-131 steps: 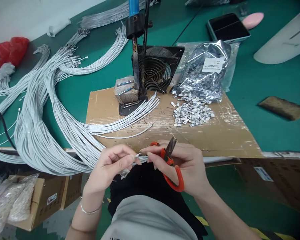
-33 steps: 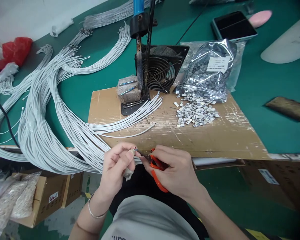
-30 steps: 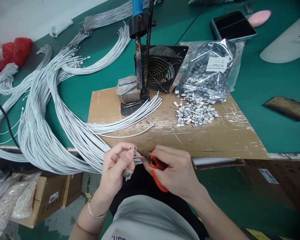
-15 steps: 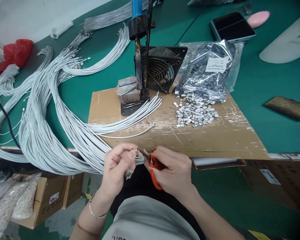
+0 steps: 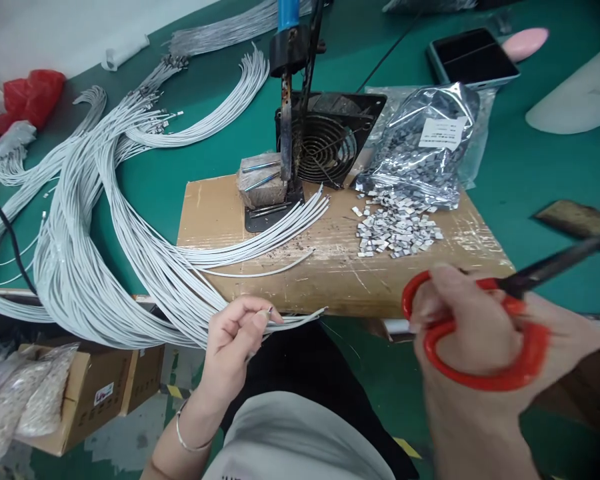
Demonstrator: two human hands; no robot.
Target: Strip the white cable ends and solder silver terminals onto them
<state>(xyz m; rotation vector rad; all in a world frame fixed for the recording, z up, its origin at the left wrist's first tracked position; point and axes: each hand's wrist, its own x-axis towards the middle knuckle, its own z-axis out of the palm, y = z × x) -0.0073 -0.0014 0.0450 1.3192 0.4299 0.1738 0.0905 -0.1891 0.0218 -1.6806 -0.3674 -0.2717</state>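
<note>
My left hand (image 5: 237, 343) pinches a thin cable near its end, at the front edge of the bench. A few white cable ends (image 5: 300, 321) stick out to the right past its fingers. My right hand (image 5: 473, 327) is raised at the right, smeared a little by motion, with scissors (image 5: 510, 373) hooked on it by their red handles. The dark blades point to the right. A large bundle of white cables (image 5: 75, 233) runs from the back left to my left hand, and one group of ends lies on the cardboard (image 5: 330, 287).
A soldering iron stand (image 5: 287, 133) with a grey block (image 5: 261, 180) stands before a black fan (image 5: 325, 147). Small metal pieces (image 5: 400, 227) lie in a pile by a silvery bag (image 5: 420, 147). A phone (image 5: 473, 57) and a dark worn block (image 5: 573, 219) lie to the right.
My right hand has moved away from the left hand, up and to the right, carrying the scissors. My left hand has stayed nearly in place; white cable ends now show beside it.
</note>
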